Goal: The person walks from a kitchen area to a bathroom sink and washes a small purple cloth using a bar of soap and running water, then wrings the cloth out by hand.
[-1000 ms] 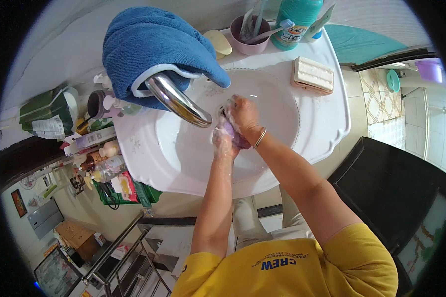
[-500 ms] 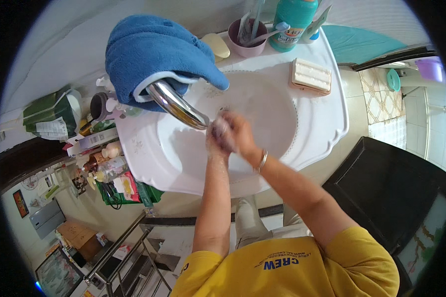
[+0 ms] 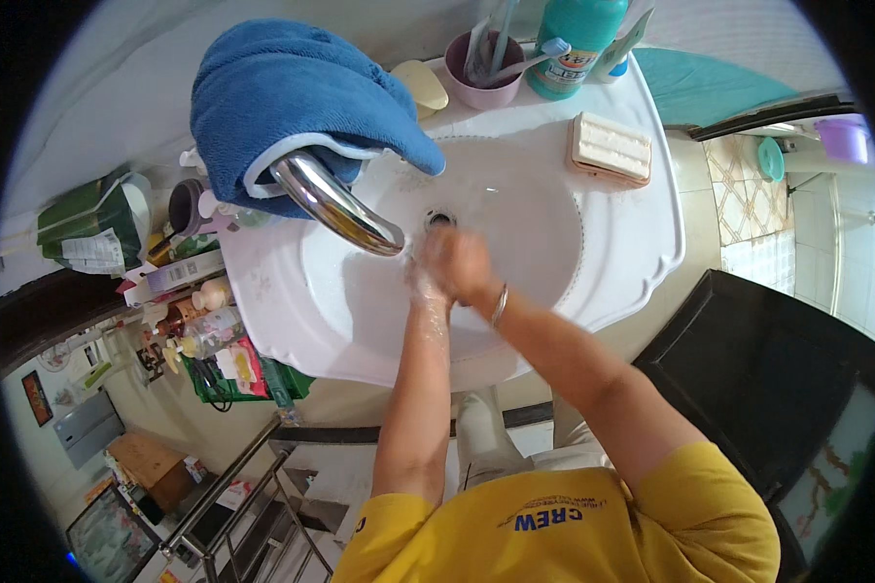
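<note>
Single head-worn fisheye, looking steeply down from above the sink (image 3: 632, 262). Close range: basin fills frame centre, tap (image 3: 335, 204) just up-left, forearms entering from lower edge. Straight edges bent near rim, black vignette all round. Floor visible far right. No second view, so no overlap.

Both forearms extended forward, converging. Right hand (image 3: 462, 262) clasped over left hand (image 3: 424, 282), palms pressed together, fingers curled and blurred. Thin metal bangle (image 3: 499, 304) on right wrist, behind the fingers.
</note>
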`<state>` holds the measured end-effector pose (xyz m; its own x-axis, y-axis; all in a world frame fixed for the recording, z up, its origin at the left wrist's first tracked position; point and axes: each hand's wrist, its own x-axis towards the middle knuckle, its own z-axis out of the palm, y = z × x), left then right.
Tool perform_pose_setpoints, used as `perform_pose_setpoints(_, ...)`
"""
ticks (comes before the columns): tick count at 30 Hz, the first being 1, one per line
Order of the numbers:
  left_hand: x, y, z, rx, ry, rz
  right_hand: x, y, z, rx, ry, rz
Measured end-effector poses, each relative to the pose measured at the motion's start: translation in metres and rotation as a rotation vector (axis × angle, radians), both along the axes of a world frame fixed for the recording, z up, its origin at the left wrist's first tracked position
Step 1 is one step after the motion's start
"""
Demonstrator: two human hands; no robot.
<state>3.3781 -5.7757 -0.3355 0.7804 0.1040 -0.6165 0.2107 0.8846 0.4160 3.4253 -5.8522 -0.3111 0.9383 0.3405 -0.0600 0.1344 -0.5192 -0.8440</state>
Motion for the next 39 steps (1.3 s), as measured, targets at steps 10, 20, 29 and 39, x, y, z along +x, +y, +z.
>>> perform_pose_setpoints(10,0.012,-0.019,0.047,-0.201,0.217,-0.004,0.014,-0.003,-0.011,-0.032,-0.088,0.086)
perform_pose_setpoints(20,-0.004,0.040,0.015,0.174,0.102,-0.074,0.060,-0.065,-0.014,-0.139,0.277,0.538)
perform_pose_setpoints(29,0.003,0.000,-0.007,-0.070,-0.136,0.086,-0.018,0.006,0.047,0.127,-0.103,0.087)
perform_pose_setpoints(39,0.000,0.011,0.003,-0.790,0.034,0.318,-0.018,0.004,0.037,-0.160,-0.040,0.344)
